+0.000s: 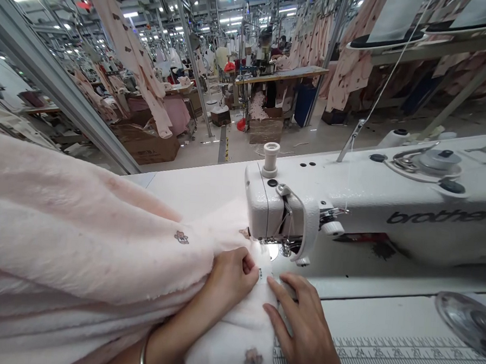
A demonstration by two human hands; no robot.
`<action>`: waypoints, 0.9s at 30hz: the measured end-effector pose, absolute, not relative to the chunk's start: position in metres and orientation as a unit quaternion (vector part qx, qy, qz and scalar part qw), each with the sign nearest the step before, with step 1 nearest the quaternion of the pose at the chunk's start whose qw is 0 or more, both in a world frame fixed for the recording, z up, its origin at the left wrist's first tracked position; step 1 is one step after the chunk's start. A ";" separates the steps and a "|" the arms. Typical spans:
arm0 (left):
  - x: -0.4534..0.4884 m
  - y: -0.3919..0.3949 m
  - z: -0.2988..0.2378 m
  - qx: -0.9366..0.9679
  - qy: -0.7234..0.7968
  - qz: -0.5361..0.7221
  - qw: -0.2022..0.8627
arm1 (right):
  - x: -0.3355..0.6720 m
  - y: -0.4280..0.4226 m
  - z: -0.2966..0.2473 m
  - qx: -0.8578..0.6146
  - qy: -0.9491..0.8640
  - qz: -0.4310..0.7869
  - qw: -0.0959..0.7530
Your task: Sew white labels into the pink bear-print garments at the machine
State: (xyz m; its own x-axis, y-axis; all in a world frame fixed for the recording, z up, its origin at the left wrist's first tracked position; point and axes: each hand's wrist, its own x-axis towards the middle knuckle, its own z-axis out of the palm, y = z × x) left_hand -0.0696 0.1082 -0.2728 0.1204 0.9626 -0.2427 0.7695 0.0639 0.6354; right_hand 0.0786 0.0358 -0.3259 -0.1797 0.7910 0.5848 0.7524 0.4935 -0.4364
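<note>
A thick pale pink fleece fabric (81, 233) with small printed figures is heaped across the left of the sewing table and runs under the needle of a white sewing machine (348, 204). My left hand (230, 276) is curled, pinching the fabric's edge just in front of the presser foot (282, 249). Beside it, my right hand (301, 321) lies flat with fingers stretched out on the fabric, to the right of the seam line. A small label (262, 272) shows between the two hands.
A printed ruler (381, 349) runs along the table's front right, and a shiny metal disc (468, 319) sits at the far right. Thread runs up from the machine top. Beyond the table are hanging pink garments, cardboard boxes and another workstation with a person.
</note>
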 end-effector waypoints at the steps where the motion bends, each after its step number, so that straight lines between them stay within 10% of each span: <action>1: -0.070 0.108 -0.272 0.668 0.648 0.143 0.336 | 0.079 0.036 -0.326 -0.502 -0.768 0.024 0.396; 20: -0.069 0.108 -0.271 0.679 0.649 0.124 0.320 | 0.080 0.037 -0.327 -0.500 -0.776 0.004 0.385; 27: -0.093 0.069 -0.244 0.859 0.489 0.067 0.140 | 0.079 0.038 -0.328 -0.501 -0.777 -0.023 0.379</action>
State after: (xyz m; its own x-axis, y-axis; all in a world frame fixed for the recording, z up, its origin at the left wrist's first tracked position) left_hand -0.0934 0.0694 -0.2439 0.5134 0.8579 -0.0222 0.8206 -0.4831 0.3053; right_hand 0.0790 0.0378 -0.3277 -0.2099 0.7624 0.6122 0.7970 0.4961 -0.3446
